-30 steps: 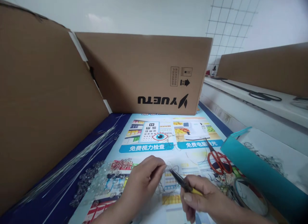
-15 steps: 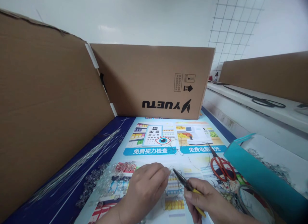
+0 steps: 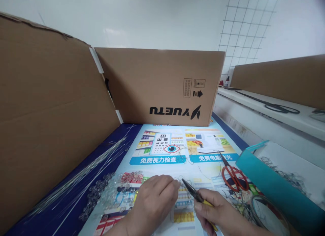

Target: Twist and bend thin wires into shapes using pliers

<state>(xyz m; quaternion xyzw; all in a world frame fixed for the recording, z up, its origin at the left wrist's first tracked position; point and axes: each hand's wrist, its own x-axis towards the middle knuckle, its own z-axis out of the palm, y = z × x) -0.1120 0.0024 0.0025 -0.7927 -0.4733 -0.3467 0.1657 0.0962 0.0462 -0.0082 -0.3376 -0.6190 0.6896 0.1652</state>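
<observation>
My left hand [image 3: 157,198] is closed in a pinch on a thin wire, whose fine loop shows just beyond the fingertips; anything else between them is hidden. My right hand [image 3: 215,207] grips needle-nose pliers [image 3: 193,190] with yellow handles. Their dark jaws point up and left, with the tip close to my left fingertips and the wire. Whether the tip touches the wire, I cannot tell. Clear beads [image 3: 114,192] lie scattered left of my left hand, over a printed poster [image 3: 157,160]. Fine curled strands lie around the pliers.
Red-handled scissors [image 3: 235,178] lie beyond my right hand. A teal box [image 3: 276,175] holding tangled wire pieces and a clear round container [image 3: 269,214] stand at the right. Long straight wires [image 3: 83,175] lie at the left. Cardboard panels [image 3: 162,84] stand behind and left.
My left hand has dipped very slightly, and its fingertips still pinch at the same spot. The pliers are almost where they were. The whole view has shifted a little.
</observation>
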